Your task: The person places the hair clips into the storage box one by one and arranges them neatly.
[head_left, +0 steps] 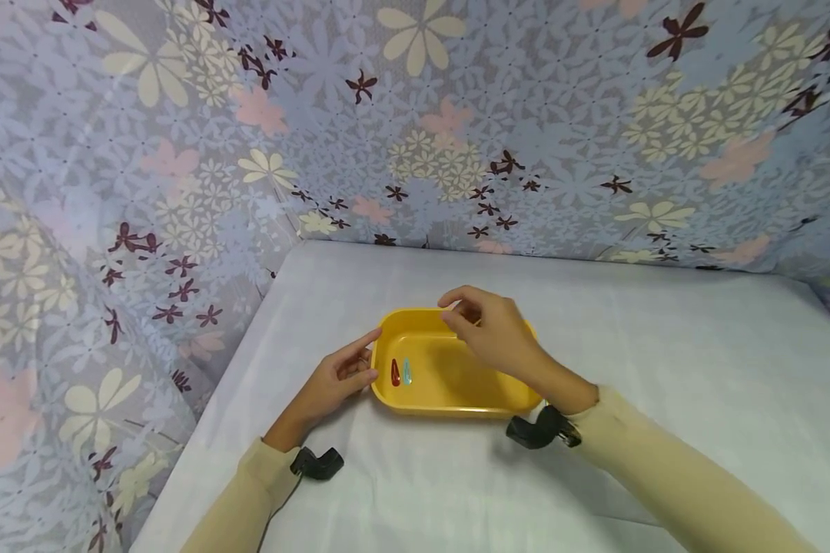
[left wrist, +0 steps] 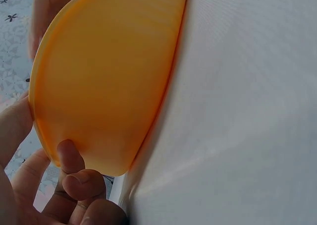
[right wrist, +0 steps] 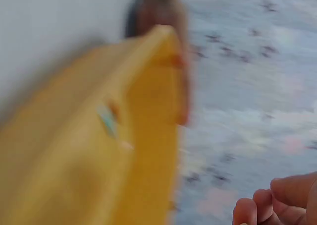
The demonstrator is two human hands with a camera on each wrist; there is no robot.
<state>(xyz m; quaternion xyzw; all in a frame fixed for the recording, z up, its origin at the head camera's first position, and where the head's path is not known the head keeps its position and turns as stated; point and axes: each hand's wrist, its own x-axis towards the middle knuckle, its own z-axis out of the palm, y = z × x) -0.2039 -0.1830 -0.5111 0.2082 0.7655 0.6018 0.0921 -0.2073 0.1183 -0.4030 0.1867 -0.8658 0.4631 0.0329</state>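
A yellow plastic tray (head_left: 449,392) with rounded corners sits on the white-covered table. Inside, near its left end, a dark red snap hair clip (head_left: 396,373) lies beside a light blue snap hair clip (head_left: 406,372), side by side. My left hand (head_left: 333,384) touches the tray's left end, index finger and thumb spread along the rim; the left wrist view shows fingertips (left wrist: 69,155) against the outer wall. Above the tray's back right part hovers my right hand (head_left: 494,326), fingers loosely bent, nothing visible between thumb and index. Its fingertips (right wrist: 245,211) show at the right wrist view's lower corner.
White cloth (head_left: 678,369) covers the table. A flowered fabric (head_left: 456,123) hangs behind it and along the left side. Black wrist mounts (head_left: 316,464) stick out near both sleeves. The right forearm passes over the tray's right end.
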